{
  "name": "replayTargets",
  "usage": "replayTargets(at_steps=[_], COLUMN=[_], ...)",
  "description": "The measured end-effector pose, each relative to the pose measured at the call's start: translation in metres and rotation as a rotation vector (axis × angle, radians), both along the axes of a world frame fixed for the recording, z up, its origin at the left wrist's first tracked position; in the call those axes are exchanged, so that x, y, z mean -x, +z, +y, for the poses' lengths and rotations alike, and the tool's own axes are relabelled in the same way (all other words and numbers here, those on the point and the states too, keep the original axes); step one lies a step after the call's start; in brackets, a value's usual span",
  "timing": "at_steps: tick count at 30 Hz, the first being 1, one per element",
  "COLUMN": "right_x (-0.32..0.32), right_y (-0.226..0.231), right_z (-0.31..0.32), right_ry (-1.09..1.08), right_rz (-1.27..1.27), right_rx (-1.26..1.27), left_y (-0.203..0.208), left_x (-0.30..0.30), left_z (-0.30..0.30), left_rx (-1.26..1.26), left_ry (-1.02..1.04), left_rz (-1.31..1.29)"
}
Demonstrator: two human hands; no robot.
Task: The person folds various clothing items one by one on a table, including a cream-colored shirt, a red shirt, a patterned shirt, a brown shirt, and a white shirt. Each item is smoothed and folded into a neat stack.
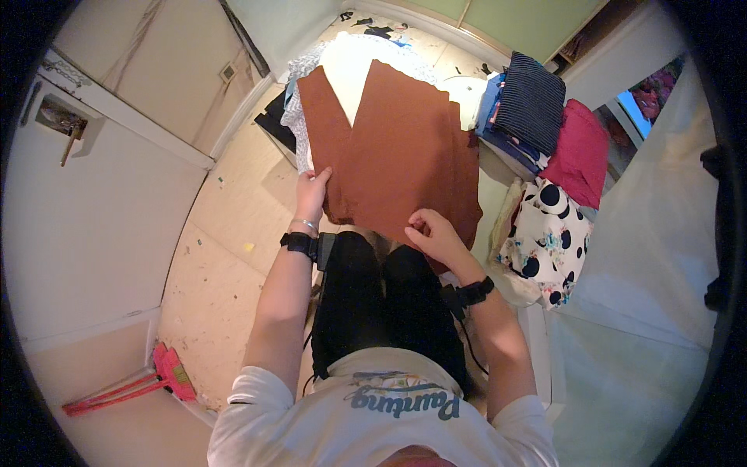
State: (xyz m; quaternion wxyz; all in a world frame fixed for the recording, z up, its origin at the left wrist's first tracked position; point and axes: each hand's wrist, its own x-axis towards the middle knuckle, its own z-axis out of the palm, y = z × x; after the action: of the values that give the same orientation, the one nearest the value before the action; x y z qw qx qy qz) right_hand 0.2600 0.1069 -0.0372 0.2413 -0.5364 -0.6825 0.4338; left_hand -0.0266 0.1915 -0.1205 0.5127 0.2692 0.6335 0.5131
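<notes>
A rust-brown garment [405,140] is spread in front of me, its near edge reaching over my knees. One narrow part of it, like a sleeve or a leg, runs up on the left. My left hand [313,194] grips its left edge, thumb on top. Over its near edge is my right hand [437,237], fingers curled in toward the thumb; whether cloth is pinched there is hidden. Beneath and beyond the brown cloth lie a white cloth [346,66] and a pale patterned cloth [294,117].
Folded clothes are stacked to the right: a dark striped piece [531,105], a red piece [577,152] and a white polka-dot piece [548,241]. A white door [85,226] stands at the left. A red broom-like tool [167,373] lies on the floor at lower left.
</notes>
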Motion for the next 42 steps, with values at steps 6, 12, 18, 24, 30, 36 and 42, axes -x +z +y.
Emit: replayTargets(at_steps=[6,12,18,24,30,36,42], right_x=[0.017,-0.009,-0.027,-0.02,-0.022,-0.008,-0.016], right_y=[0.003,-0.014,-0.01,-0.003,-0.048,-0.034,-0.061], right_z=[0.003,-0.004,-0.003,0.006,0.043,0.042,0.044], right_ry=[-0.068,-0.387,-0.679,-0.831,-0.939,-0.867,-0.774], right_rz=[0.169,0.481,0.668,0.555,0.727,1.163,1.353], right_rx=[0.095,0.337,0.453,0.47,0.524,0.383,0.565], left_y=[0.075,0.123,0.074,0.06,0.006,0.038,0.007], left_x=[-0.003,-0.067,-0.092,-0.086,-0.065,-0.048,-0.01], left_z=[-0.002,-0.016,-0.051,-0.044,-0.032,-0.032,-0.031], left_rx=[-0.124,-0.948,-0.859,-0.71,-0.087,-0.164,-0.014], left_ry=[0.212,-0.332,-1.179,-0.485,-0.293,-0.215,-0.244], left_rz=[0.412,1.083,1.209,1.115,0.581,0.751,0.538])
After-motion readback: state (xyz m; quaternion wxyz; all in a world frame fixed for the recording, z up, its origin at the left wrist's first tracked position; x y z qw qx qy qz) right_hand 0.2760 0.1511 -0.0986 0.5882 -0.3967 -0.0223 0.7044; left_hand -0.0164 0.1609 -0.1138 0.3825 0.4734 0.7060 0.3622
